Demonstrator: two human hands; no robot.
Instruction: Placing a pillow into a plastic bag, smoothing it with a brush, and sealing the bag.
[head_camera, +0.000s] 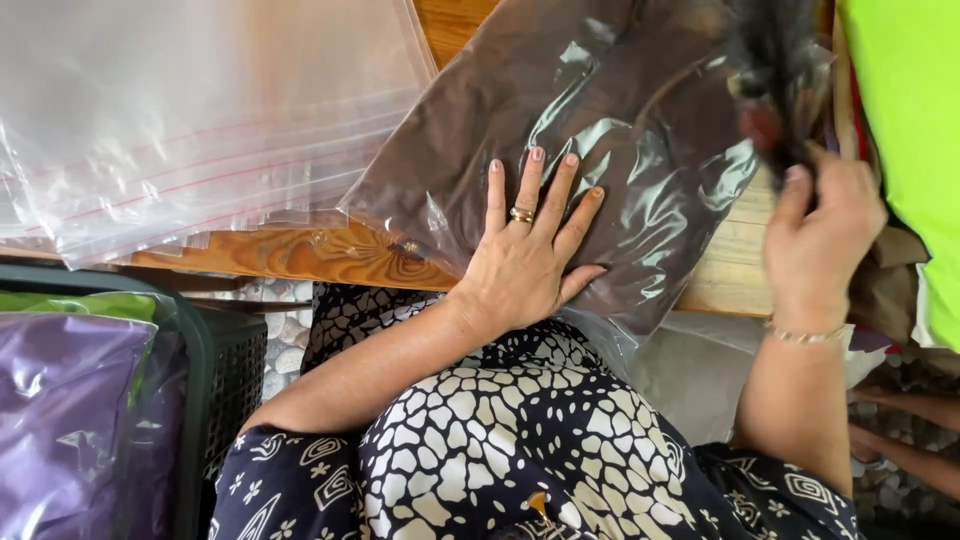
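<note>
A clear plastic bag with a brown cloth inside (600, 110) lies on the wooden table (300, 255), its lower end hanging over the table's front edge. My left hand (525, 255) rests flat on the bag with fingers spread, a ring on one finger. My right hand (825, 235), with a bracelet at the wrist, is at the bag's right side; its fingers are closed on a blurred dark tool with a red part (770, 90) held over the bag's top right corner.
A stack of empty clear zip bags (180, 120) lies on the table at the left. A dark plastic basket (215, 370) at lower left holds bagged purple and green cloth. Bright green fabric (905, 130) sits at the right edge. My patterned dress fills the foreground.
</note>
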